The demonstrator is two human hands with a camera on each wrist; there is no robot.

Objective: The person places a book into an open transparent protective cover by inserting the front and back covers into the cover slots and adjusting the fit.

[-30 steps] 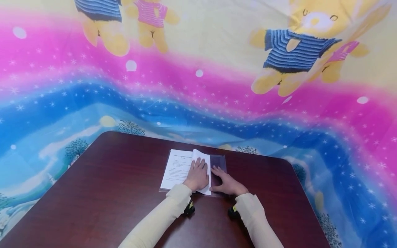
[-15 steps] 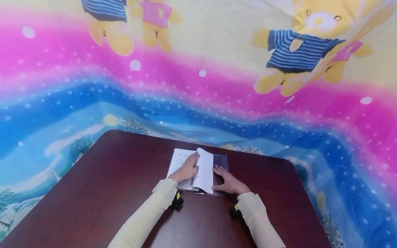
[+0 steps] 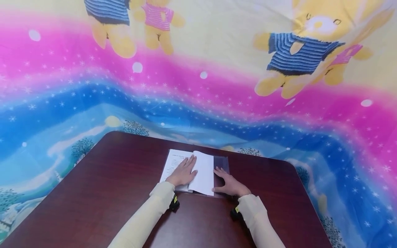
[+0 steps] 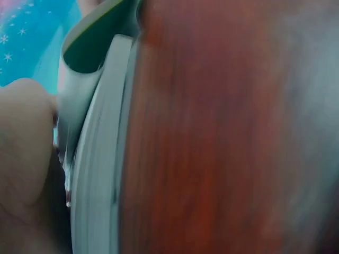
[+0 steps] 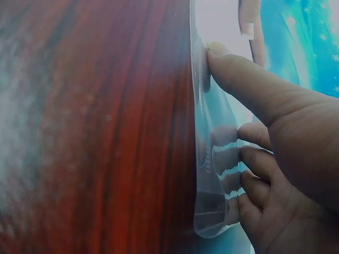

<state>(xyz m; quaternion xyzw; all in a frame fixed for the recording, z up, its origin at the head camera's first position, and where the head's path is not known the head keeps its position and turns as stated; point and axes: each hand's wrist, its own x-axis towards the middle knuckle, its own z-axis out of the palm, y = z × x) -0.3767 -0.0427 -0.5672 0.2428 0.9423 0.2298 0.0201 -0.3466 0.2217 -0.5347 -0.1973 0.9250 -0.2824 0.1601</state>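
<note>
A thick book with a printed page (image 3: 175, 161) showing lies toward the far side of the table, with a white flap (image 3: 205, 174) over its right part. Beneath and beyond the flap is a clear plastic sheet (image 3: 222, 162). My left hand (image 3: 182, 172) rests with straight fingers on the printed page, its thumb by the flap's left edge. With fingers spread, my right hand (image 3: 230, 183) touches the plastic, thumb and fingertips near the flap's right edge. In the left wrist view the page block (image 4: 98, 164) stands beside a curled flap (image 4: 79, 100), green inside.
The dark red-brown table (image 3: 108, 193) has rounded far corners. Behind it hangs a colourful cloth (image 3: 198, 93) printed with bears and snowflakes. A small black camera sits on each wrist, below the cream sleeves (image 3: 145, 213).
My left hand has moved left off the white flap onto the printed page. The flap, raised a little half a second ago, lies flatter. The right hand has stayed nearly still.
</note>
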